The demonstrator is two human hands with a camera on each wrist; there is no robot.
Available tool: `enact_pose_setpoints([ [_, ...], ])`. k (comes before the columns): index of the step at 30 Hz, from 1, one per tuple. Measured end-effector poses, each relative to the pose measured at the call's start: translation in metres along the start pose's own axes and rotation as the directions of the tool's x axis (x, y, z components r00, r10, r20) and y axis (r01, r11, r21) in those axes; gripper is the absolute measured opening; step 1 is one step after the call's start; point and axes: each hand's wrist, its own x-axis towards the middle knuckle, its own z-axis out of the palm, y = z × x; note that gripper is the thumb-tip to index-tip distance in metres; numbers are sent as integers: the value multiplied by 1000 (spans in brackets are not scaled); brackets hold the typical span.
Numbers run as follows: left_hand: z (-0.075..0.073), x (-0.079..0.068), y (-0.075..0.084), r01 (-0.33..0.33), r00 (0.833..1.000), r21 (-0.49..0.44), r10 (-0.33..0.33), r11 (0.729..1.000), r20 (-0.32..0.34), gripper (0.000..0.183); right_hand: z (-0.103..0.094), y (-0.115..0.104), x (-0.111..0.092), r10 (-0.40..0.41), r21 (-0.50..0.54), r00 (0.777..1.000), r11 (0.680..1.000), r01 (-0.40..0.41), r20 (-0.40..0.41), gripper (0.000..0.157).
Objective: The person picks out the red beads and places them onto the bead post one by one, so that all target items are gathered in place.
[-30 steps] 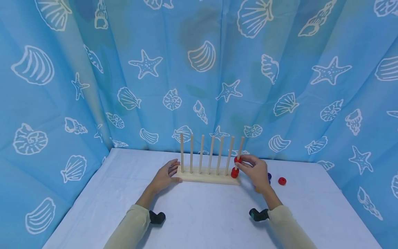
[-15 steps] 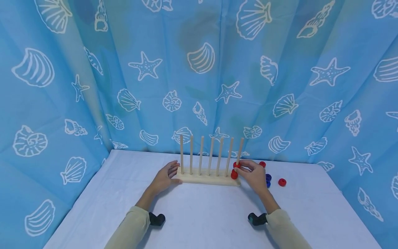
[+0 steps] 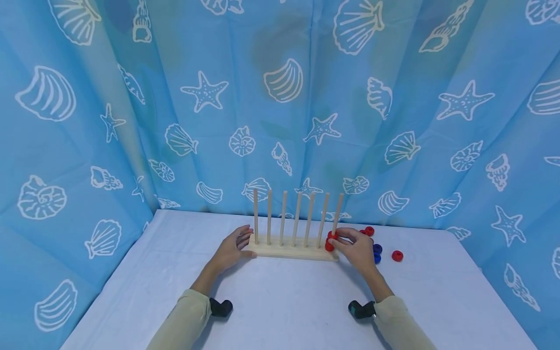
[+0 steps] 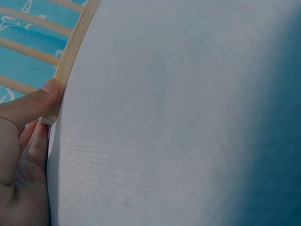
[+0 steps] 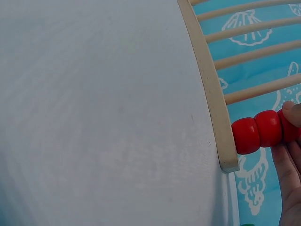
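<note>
A pale wooden peg stand (image 3: 293, 252) with a row of upright pegs rests on the white table. My left hand (image 3: 233, 249) holds its left end, the thumb (image 4: 49, 86) on the front of the base and the fingers behind. At the other end, my right hand (image 3: 358, 252) pinches a red bead (image 5: 289, 129) threaded on the rightmost peg. Below it on that peg sit two more red beads (image 5: 245, 135), the lowest against the base. The pinched bead is right at the top of this stack. The other pegs carry no beads.
Right of my right hand lie loose beads: blue ones (image 3: 377, 249), a red one (image 3: 397, 255) farther right, and red ones (image 3: 369, 231) toward the back, partly hidden by the hand. A blue shell-print curtain (image 3: 245, 97) hangs behind and beside the white table (image 3: 288, 301).
My right hand has slid the red bead down the rightmost peg onto the two red beads below. More loose beads show beside that hand. The left hand has stayed in place.
</note>
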Motion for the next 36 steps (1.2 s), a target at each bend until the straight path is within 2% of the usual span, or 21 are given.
enact_pose_setpoints([
  [14, 2, -2, 0, -7, 1000, -3, 7, 1000, -6, 91, 0, -1, -3, 34, 29, 999, 999, -34, -6, 38],
  [20, 2, -2, 0, 1, 1000, -9, -1, 1000, -3, 91, -6, -6, -3, 33, 29, 999, 999, -34, 3, 41],
  [25, 2, -2, -1, 9, 1000, 5, -9, 1000, -8, 91, -20, -10, 4, -8, -21, 1000, 1000, 8, -9, 47],
  [29, 2, -2, 0, 8, 1000, 10, -8, 1000, -15, 91, -38, -13, 17, -31, -92, 999, 995, 29, -28, 45],
  [32, 2, -1, 1, 10, 1000, 12, -9, 1000, -18, 91, -53, -12, 31, -21, -123, 1000, 992, 18, -18, 40],
  [36, 1, 0, 1, 17, 1000, 17, -16, 1000, -17, 91, -69, -1, 45, 18, -205, 1000, 979, -15, 11, 41],
])
